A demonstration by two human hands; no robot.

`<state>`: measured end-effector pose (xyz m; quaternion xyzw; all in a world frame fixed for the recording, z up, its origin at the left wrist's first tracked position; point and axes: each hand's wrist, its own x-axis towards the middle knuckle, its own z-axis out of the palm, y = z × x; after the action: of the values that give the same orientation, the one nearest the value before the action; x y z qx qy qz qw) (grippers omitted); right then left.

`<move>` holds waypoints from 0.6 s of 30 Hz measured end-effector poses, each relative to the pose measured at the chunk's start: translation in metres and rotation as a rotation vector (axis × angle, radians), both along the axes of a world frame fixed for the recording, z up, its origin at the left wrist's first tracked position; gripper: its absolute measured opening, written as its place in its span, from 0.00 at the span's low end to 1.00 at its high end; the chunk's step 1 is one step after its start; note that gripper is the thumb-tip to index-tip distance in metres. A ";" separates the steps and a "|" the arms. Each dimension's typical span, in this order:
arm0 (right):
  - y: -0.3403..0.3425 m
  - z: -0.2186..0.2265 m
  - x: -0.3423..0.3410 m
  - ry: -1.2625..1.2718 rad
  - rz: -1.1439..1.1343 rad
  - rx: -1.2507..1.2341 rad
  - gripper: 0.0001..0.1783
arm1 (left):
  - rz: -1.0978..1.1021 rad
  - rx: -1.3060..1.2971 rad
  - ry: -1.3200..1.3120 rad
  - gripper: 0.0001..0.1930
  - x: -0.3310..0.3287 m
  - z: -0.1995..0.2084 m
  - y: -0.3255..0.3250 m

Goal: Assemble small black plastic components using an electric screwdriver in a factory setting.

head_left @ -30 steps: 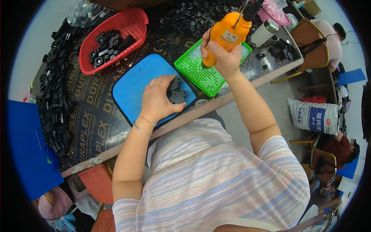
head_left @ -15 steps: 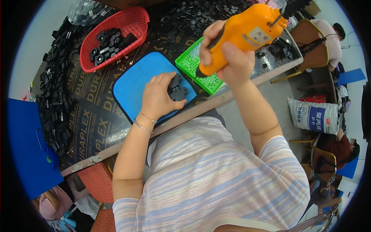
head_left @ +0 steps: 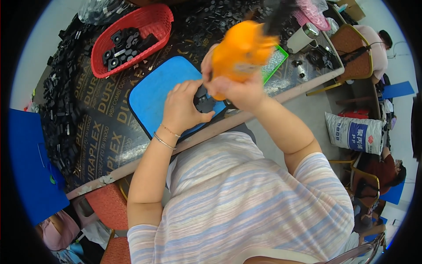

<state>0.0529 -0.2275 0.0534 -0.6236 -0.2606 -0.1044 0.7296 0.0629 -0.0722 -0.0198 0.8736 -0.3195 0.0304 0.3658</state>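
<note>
My left hand (head_left: 181, 104) rests on a blue mat (head_left: 151, 90), its thumb and fingers curved around a black plastic part (head_left: 205, 103) and keeping it against the mat. An orange electric screwdriver (head_left: 241, 50), blurred by motion, is gripped in my right hand (head_left: 239, 91). Its lower end points down by the black part; the tip is hidden behind my fingers, so I cannot tell whether it touches. Behind the right hand, a green tray (head_left: 282, 58) of small silvery pieces is partly covered.
A red basket (head_left: 151, 20) with several black parts stands at the back left. Piles of black pieces (head_left: 61, 127) line the table's left side. At the right are a white bottle (head_left: 302, 37) and a pink basket (head_left: 303, 18). The table edge (head_left: 246, 118) runs before me.
My right hand has carried the orange electric screwdriver left and down, from over the green tray to the black plastic part. The left hand stays nearly still.
</note>
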 end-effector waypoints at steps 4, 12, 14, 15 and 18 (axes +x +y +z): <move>0.000 -0.009 -0.001 0.071 0.062 0.162 0.14 | 0.016 0.047 0.039 0.33 -0.001 0.001 0.000; 0.002 -0.010 -0.002 0.156 0.138 0.177 0.17 | 0.007 0.004 0.038 0.32 -0.003 0.001 0.000; 0.001 -0.007 -0.003 0.184 0.139 0.129 0.16 | 0.008 0.003 0.028 0.32 -0.003 0.001 0.001; 0.000 -0.008 -0.003 0.183 0.139 0.130 0.16 | 0.009 0.010 0.028 0.32 -0.003 0.002 0.000; 0.000 -0.010 -0.002 0.102 0.126 0.163 0.17 | 0.011 0.020 0.019 0.32 -0.003 0.004 -0.001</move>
<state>0.0506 -0.2276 0.0431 -0.5492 -0.2527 -0.0473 0.7952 0.0594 -0.0730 -0.0161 0.8791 -0.3116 0.0211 0.3600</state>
